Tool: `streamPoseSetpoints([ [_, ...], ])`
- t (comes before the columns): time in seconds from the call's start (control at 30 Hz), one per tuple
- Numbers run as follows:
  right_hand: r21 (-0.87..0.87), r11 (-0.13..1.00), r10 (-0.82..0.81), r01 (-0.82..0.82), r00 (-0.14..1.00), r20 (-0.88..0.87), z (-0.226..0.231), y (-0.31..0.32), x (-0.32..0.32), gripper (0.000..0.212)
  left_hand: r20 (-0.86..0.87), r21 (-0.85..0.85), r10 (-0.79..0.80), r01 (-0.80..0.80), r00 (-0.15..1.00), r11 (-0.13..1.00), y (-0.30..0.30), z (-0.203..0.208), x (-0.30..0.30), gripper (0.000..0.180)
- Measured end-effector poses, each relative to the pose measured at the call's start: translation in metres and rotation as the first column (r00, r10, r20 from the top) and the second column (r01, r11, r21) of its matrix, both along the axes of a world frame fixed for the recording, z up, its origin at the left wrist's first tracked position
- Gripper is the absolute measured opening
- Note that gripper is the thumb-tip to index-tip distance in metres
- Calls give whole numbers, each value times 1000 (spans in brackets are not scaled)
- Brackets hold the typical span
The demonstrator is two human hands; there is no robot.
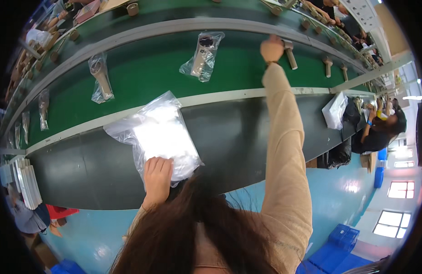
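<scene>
A stack of clear plastic bags (163, 137) lies on the dark bench in front of me, shining under the light. My left hand (157, 178) is at its near edge, the fingers bent together over the plastic. Stretched far forward over the green conveyor belt, my right hand (271, 48) is slightly blurred. Right beside it lies a beige hair-dryer-like device (291, 55) with a round head and straight handle, unwrapped. Whether the fingers touch its head cannot be made out. Left of that hand, a similar device in a clear bag (203, 57) rests on the belt.
Another bagged device (100, 78) lies further left on the green belt (147, 68), and bare ones (328, 67) lie to the right. A pale rail (229, 98) parts belt from bench. White flat pieces (27, 182) stand at far left. A co-worker (380, 130) is at right.
</scene>
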State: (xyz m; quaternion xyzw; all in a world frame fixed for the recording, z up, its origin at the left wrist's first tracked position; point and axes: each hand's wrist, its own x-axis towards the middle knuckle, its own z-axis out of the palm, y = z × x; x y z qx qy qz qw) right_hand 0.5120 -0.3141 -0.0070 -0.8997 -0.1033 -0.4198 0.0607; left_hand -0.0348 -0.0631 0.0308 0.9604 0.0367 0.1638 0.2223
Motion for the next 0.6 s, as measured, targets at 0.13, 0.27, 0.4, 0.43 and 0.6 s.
streamPoseSetpoints([
  [0.13, -356, 929, -141, 105, 987, -75, -4, -81, 43, 60, -65, 95, -35, 41, 997, 995, -4, 2, 3, 17],
  [0.27, -566, 819, -251, 95, 946, -204, -9, -57, 66, 64, -154, -62, -46, 37, 987, 997, -9, 5, -7, 18],
  [0.4, -637, 743, -356, 204, 927, -119, -34, -89, 107, 42, -206, -199, -148, 107, 967, 974, 2, 5, -4, 18],
  [0.43, -645, 744, -313, 176, 944, -104, -37, -96, 112, 38, -222, -202, -123, 78, 967, 976, 4, 5, -2, 18],
  [0.6, -793, 607, 26, -56, 998, -51, 11, -89, 84, 38, -190, -169, -18, -14, 982, 986, 7, 9, 1, 9],
])
